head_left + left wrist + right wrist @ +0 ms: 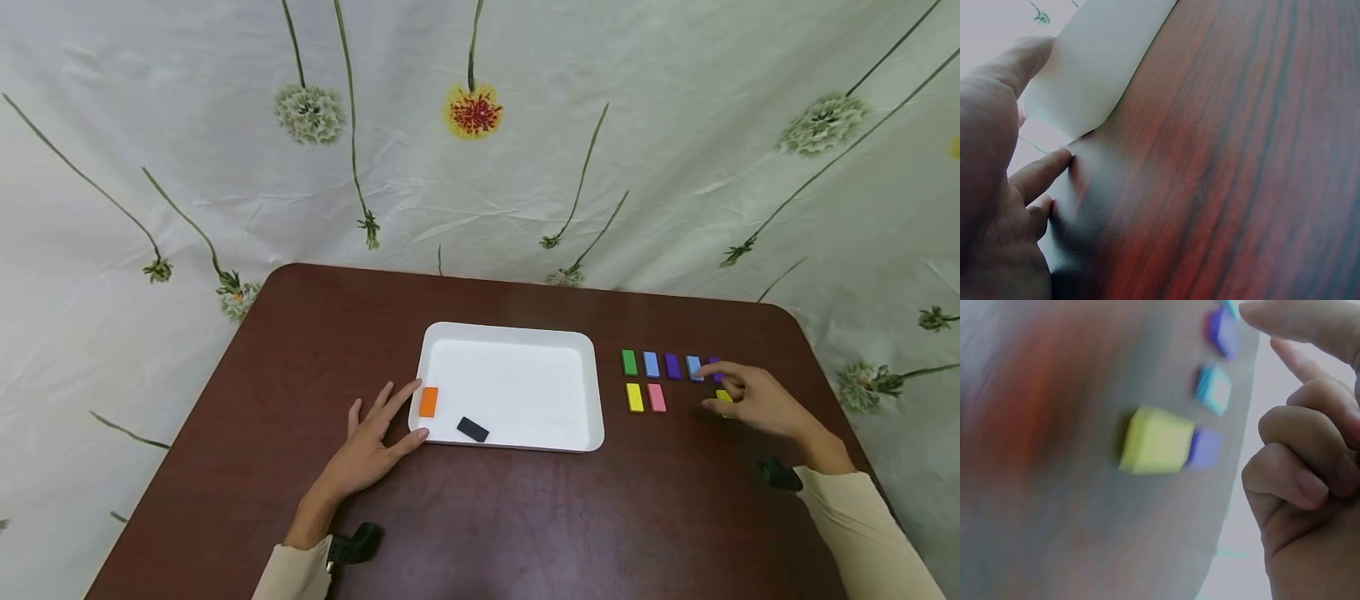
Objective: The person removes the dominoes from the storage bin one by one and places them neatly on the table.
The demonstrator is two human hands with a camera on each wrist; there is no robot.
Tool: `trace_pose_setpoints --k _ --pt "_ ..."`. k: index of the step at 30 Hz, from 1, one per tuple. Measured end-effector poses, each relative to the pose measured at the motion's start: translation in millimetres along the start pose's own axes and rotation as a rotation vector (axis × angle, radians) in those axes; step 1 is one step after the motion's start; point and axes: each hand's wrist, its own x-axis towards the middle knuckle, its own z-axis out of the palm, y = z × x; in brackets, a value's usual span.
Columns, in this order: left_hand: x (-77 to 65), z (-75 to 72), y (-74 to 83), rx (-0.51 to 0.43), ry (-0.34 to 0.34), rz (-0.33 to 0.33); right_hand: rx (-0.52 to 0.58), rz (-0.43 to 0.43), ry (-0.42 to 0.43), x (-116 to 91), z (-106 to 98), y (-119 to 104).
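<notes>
My left hand (pixel 365 458) lies at the left end of a white tray (pixel 517 392), its fingers spread and the thumb and a fingertip at the rim. Inside the tray are an orange block (pixel 428 402) and a black block (pixel 472 429). To the right of the tray my right hand (pixel 767 407) hovers over the end of two rows of blocks, thumb and index finger apart and the other fingers curled in. A yellow block (pixel 1157 444) stands close by, beside a purple block (pixel 1204 450). Nothing shows in its grasp.
Toward the tray the rows hold a green block (pixel 630 362), blue block (pixel 651 364), purple block (pixel 672 367), second blue block (pixel 694 368), yellow block (pixel 634 397) and pink block (pixel 657 397). The brown table (pixel 525 517) ends at a flowered cloth (pixel 660 167) behind.
</notes>
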Motion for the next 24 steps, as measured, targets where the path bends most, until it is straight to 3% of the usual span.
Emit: trace_pose_setpoints --k 16,24 --pt "1.8 -1.3 0.4 0.019 0.004 -0.007 0.019 -0.241 -0.178 71.1 7.8 -93.2" --pt "0.9 -1.1 0.4 0.015 -0.003 -0.012 0.069 -0.296 -0.307 101.5 21.3 -130.4"
